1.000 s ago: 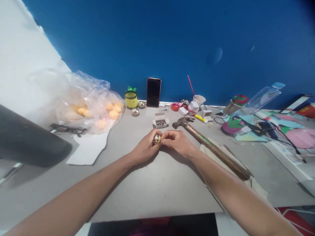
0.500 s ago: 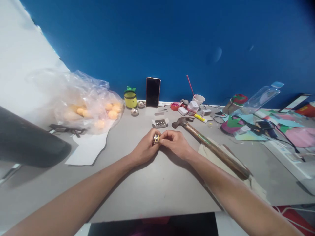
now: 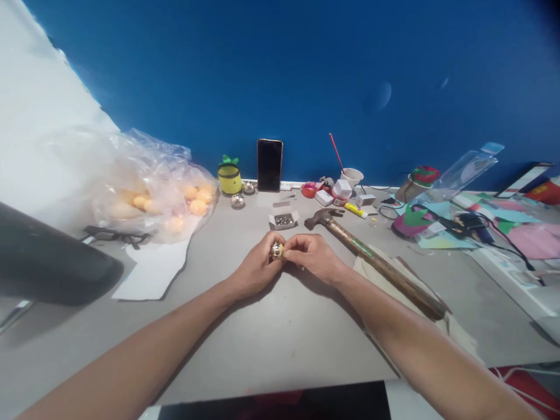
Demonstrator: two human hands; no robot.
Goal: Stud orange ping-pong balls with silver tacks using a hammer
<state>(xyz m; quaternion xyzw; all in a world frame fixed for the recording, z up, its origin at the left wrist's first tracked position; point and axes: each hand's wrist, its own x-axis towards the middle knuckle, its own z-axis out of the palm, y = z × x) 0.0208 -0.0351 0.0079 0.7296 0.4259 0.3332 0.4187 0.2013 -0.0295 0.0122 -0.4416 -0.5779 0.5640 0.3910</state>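
Between the thumb and fingers of my left hand is a small yellowish ball, its surface studded with shiny silver pieces. My right hand is closed in a pinch against the ball's right side. Whatever sits between those fingertips is too small to make out. Just beyond both hands stands a small open box full of little silver pieces. Two similar silver-covered balls, one nearer and one farther back, rest by a yellow pot with a green top.
A claw hammer lies on a cloth to the right. A phone leans on the blue wall. Left are a plastic bag of orange balls, glasses and a dark cylinder. Paper scraps and cables clutter the right.
The ball has turned slightly within my left hand's grip, and more of its yellow side shows. Both hands stay together in nearly the same place. The view has shifted a little.
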